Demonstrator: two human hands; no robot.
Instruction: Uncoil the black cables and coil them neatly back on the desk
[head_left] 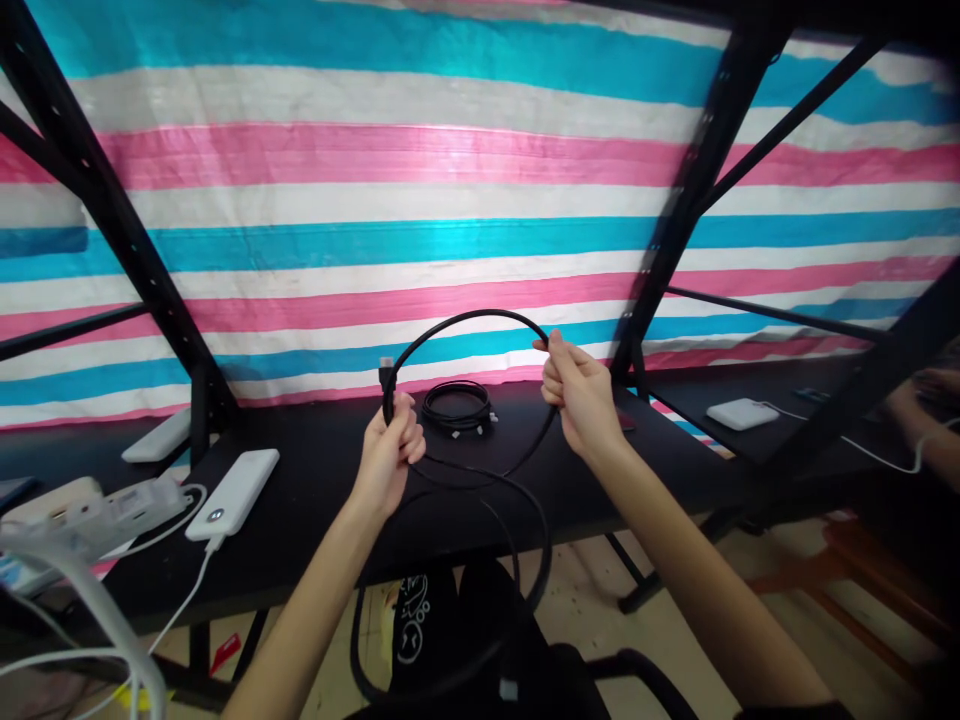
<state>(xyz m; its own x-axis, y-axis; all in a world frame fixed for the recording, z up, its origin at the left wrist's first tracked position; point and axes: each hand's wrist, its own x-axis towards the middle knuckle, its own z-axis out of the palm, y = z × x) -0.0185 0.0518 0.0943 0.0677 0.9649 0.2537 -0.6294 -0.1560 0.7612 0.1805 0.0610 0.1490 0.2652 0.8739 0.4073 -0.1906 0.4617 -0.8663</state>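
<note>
A long black cable (480,314) is held up between my hands, arching from one to the other above the table. My left hand (388,450) is closed on it close to one end, where a plug with a metal tip (386,372) sticks up above the fingers. Thumb and fingers of my right hand (576,385) pinch the cable at the right side of the arch. The slack hangs in loose loops below, past the table edge. Its other plug (508,688) dangles near my lap. Behind the arch lies a coiled black cable (456,403) with several plug ends.
On the left of the black table (315,490) are a white power bank (234,493) with a white cord, a power strip (127,515) and another white device (157,436). Black metal posts (675,200) frame both sides. At the right are a white box (742,413) and another person's arm (926,425).
</note>
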